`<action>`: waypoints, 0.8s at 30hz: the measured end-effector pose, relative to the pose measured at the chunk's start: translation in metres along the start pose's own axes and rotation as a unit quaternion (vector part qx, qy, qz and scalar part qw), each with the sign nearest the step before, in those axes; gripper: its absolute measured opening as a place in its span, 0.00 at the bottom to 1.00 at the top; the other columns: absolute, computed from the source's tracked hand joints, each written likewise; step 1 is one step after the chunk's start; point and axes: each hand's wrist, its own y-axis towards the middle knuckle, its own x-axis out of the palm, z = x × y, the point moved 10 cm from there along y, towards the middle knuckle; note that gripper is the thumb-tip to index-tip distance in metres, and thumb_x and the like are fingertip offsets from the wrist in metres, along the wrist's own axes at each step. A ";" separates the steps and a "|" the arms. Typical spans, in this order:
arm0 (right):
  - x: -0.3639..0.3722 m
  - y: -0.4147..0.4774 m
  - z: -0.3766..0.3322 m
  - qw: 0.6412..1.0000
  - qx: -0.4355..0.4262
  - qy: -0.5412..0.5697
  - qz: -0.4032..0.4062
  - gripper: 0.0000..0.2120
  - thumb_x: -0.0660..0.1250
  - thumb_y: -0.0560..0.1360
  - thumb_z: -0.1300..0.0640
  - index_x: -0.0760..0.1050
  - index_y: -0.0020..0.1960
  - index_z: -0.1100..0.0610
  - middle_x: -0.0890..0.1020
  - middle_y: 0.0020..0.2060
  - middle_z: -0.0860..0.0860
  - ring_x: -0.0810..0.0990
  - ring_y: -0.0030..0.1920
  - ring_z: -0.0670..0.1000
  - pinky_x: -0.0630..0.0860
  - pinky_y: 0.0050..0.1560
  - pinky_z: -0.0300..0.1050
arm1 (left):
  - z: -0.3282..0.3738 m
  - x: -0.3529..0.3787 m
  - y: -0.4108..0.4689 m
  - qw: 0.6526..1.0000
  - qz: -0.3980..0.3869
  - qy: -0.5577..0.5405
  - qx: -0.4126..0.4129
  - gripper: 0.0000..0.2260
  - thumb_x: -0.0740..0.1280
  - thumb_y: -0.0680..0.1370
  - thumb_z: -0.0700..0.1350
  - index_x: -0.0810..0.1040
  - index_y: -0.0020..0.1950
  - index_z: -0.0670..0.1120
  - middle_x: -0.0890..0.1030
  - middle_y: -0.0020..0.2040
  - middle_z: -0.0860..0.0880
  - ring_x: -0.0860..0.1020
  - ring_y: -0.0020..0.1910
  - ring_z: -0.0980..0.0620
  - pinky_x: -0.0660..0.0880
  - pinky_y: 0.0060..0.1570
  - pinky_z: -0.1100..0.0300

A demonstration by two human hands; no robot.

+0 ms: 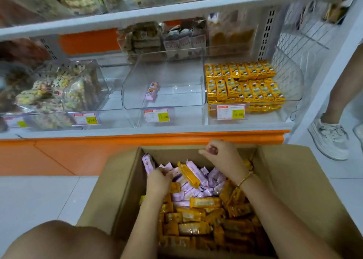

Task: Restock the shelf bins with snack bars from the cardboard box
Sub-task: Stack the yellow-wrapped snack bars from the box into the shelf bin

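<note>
An open cardboard box (290,182) on the floor holds several yellow snack bars (193,217) and purple snack bars (196,190). My left hand (158,180) reaches down among the purple bars at the box's far left, fingers curled round some of them. My right hand (220,152) hovers over the box's far edge with its fingers curled; I see nothing in it. On the shelf, the middle clear bin (137,99) holds a single purple bar (152,91). The right clear bin (294,89) is packed with yellow bars (243,83).
The left bin (98,78) holds bagged snacks. Price tags (156,115) hang on the bin fronts above the orange shelf base (78,156). Another person's leg and white shoe (330,138) stand at the right. My knee (59,239) is at the lower left.
</note>
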 end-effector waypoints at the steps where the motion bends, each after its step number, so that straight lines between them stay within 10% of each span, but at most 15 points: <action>1: 0.024 -0.006 0.022 0.998 0.034 -0.022 -0.040 0.15 0.72 0.73 0.53 0.69 0.32 0.50 0.74 0.29 0.45 0.73 0.34 0.46 0.67 0.34 0.38 | -0.019 0.009 0.001 0.999 -0.011 0.021 -0.024 0.09 0.63 0.77 0.42 0.79 0.50 0.37 0.82 0.48 0.41 0.78 0.50 0.41 0.68 0.42 0.59; 8: 0.134 -0.076 0.124 0.904 0.118 -0.213 -0.351 0.05 0.67 0.74 0.54 0.73 0.46 0.55 0.77 0.47 0.51 0.74 0.52 0.52 0.70 0.44 0.42 | -0.073 0.013 0.003 0.997 0.041 0.064 -0.021 0.19 0.65 0.72 0.35 0.74 0.63 0.42 0.74 0.60 0.41 0.74 0.58 0.40 0.70 0.55 0.55; 11: 0.145 -0.081 0.133 0.900 0.132 -0.200 -0.364 0.25 0.65 0.75 0.55 0.66 0.71 0.55 0.72 0.68 0.55 0.71 0.65 0.56 0.70 0.60 0.43 | -0.054 0.017 0.015 0.991 0.021 0.113 0.066 0.20 0.62 0.72 0.32 0.75 0.64 0.42 0.75 0.62 0.43 0.72 0.61 0.41 0.70 0.58 0.55; 17: 0.151 -0.084 0.130 0.885 0.072 -0.270 -0.372 0.07 0.68 0.73 0.52 0.75 0.49 0.54 0.78 0.53 0.57 0.76 0.56 0.57 0.66 0.46 0.44 | -0.054 0.048 0.016 0.954 -0.079 0.276 0.083 0.24 0.68 0.72 0.41 0.72 0.69 0.48 0.72 0.64 0.42 0.69 0.63 0.41 0.66 0.61 0.57; 24: 0.129 -0.074 0.125 0.918 0.113 -0.180 -0.335 0.18 0.70 0.72 0.53 0.64 0.30 0.53 0.68 0.30 0.50 0.70 0.36 0.50 0.63 0.33 0.43 | -0.055 0.054 0.024 0.913 -0.080 0.395 0.057 0.26 0.70 0.73 0.52 0.67 0.69 0.56 0.66 0.67 0.44 0.63 0.66 0.42 0.63 0.63 0.46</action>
